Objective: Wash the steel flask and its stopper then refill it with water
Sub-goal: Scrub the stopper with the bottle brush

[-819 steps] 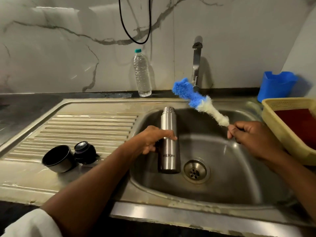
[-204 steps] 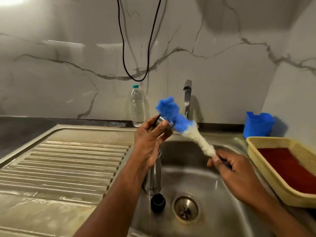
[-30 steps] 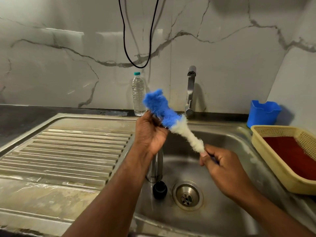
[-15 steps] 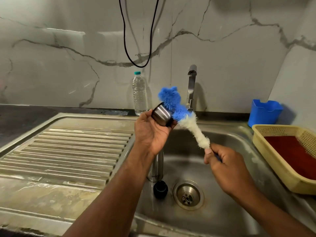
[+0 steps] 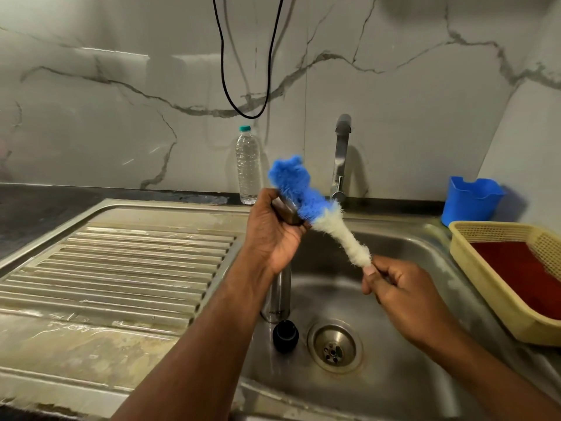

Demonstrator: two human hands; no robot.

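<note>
My left hand [image 5: 273, 235] grips a small steel cup-shaped cap [image 5: 287, 212] above the sink; most of the cap is hidden by my fingers. My right hand [image 5: 397, 294] pinches the handle end of a blue and white bottle brush [image 5: 315, 208], whose blue head lies against the cap. The steel flask [image 5: 277, 299] stands upright in the sink basin [image 5: 394, 375], partly behind my left wrist. A black stopper [image 5: 285, 335] lies on the basin floor just in front of the flask, left of the drain [image 5: 334, 347].
The tap [image 5: 341, 153] rises behind the basin, with no water seen running. A clear plastic water bottle [image 5: 249, 168] stands at the wall. A blue plastic tub [image 5: 470, 200] and a yellow basket [image 5: 498, 284] sit at the right. The ribbed drainboard [image 5: 121, 275] is at the left.
The brush head has slid left and down against the cap, which my left hand has turned so that less steel shows. The flask and stopper have not moved.
</note>
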